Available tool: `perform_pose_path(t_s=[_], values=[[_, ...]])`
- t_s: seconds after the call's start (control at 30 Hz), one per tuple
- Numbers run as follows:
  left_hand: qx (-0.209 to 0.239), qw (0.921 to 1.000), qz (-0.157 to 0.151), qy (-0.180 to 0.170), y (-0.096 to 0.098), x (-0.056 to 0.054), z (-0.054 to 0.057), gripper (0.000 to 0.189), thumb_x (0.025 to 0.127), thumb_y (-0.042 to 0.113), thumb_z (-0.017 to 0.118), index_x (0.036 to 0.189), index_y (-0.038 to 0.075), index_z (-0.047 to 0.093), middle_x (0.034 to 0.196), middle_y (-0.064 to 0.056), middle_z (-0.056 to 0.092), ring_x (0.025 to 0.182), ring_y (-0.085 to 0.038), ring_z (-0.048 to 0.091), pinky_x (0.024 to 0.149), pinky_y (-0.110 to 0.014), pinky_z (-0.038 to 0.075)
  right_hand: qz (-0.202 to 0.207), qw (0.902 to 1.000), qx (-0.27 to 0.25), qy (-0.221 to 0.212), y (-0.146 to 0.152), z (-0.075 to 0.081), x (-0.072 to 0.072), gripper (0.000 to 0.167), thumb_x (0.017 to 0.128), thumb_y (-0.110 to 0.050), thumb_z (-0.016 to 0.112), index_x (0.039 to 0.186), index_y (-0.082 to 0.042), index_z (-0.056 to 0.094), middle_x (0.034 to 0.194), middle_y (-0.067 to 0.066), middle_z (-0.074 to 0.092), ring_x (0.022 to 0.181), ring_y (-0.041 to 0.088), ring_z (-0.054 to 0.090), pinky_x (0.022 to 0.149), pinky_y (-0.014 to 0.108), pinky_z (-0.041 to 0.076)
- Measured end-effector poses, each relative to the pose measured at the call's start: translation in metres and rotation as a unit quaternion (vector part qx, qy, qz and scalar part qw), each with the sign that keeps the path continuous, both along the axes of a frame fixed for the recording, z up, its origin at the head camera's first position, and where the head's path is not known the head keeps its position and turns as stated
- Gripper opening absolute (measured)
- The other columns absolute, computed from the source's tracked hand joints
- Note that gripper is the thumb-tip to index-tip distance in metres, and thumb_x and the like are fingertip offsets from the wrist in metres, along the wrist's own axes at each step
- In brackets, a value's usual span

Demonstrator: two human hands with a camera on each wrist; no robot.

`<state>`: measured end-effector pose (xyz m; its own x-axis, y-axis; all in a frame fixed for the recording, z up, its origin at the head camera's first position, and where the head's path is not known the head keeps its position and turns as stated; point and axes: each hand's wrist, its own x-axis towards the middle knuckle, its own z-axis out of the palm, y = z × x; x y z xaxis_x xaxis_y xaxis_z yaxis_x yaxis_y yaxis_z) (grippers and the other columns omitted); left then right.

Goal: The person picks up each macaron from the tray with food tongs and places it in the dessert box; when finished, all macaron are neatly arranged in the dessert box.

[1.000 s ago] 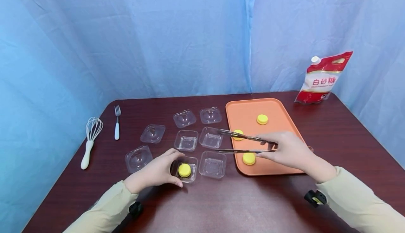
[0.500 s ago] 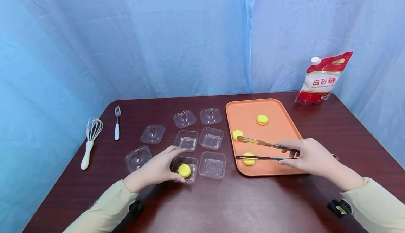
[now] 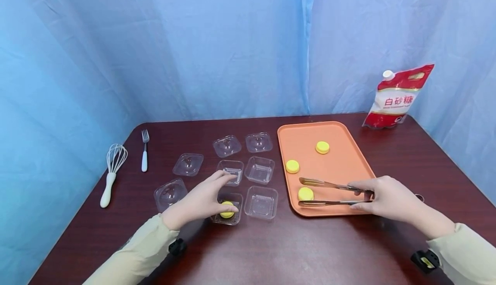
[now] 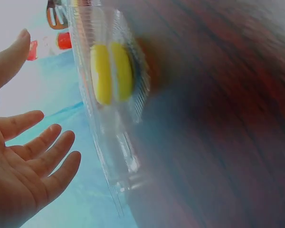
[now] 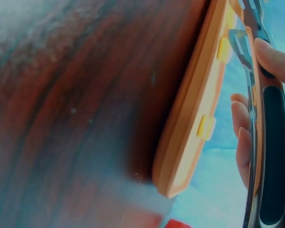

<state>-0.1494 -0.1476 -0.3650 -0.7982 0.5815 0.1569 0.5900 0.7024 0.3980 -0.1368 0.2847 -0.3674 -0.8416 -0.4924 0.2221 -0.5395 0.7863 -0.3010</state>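
Whisk (image 3: 108,190) and fork (image 3: 144,158) lie left, then four clear lids (image 3: 170,194). The left hand (image 3: 197,199), fingers spread and holding nothing, hovers by the near-left tub (image 3: 237,217) with a macaron (image 3: 225,213) inside; three more tubs (image 3: 261,202) stand close. Right of them, a tray (image 3: 337,164) bears three macarons (image 3: 322,147); the right hand (image 3: 393,201) grips tongs (image 3: 325,184), arms parted, above its near end. A bag (image 3: 395,100) stands tilted, far right. Only the left wrist view shows a gap between palm and tub, and the macaron's pale filling (image 4: 114,71); only the right wrist view, the tongs' slots. Dark wood table (image 3: 294,250), blue curtain (image 3: 232,52) behind.
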Motion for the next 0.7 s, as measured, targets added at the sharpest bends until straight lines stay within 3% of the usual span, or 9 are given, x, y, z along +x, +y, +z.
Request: perform_pose_path(t_s=[0.23,0.53,0.7], values=[[0.02,0.9996,-0.014,-0.011,0.013,-0.005,0.001,0.078,0.069,0.035,0.084,0.132,0.003,0.052,0.129,-0.009,0.051,0.116,-0.022,0.056,0.097,-0.039,0.046,-0.002,0.9997,0.012,-0.019,0.002,-0.001,-0.001,0.039,0.068,-0.03,0.084,0.101,-0.014,0.072,0.063,-0.02,0.046,0.055,-0.006,0.038,0.051,0.017,0.035],[-0.004,0.9991,-0.035,-0.025,0.029,-0.008,0.002,0.079,0.069,0.037,0.084,0.132,0.002,0.052,0.127,-0.01,0.051,0.117,-0.023,0.052,0.099,-0.038,0.044,0.009,0.9998,0.002,-0.018,0.004,-0.003,-0.002,0.036,0.068,-0.028,0.084,0.1,-0.014,0.072,0.061,-0.021,0.043,0.055,-0.007,0.037,0.049,0.016,0.033],[-0.013,0.9982,-0.053,-0.025,0.035,-0.009,0.002,0.079,0.068,0.036,0.084,0.131,0.002,0.052,0.123,-0.009,0.052,0.114,-0.022,0.053,0.098,-0.036,0.045,0.002,0.9994,0.003,-0.035,0.004,-0.002,-0.002,0.036,0.07,-0.026,0.082,0.102,-0.011,0.073,0.065,-0.02,0.053,0.055,-0.007,0.038,0.049,0.017,0.036]])
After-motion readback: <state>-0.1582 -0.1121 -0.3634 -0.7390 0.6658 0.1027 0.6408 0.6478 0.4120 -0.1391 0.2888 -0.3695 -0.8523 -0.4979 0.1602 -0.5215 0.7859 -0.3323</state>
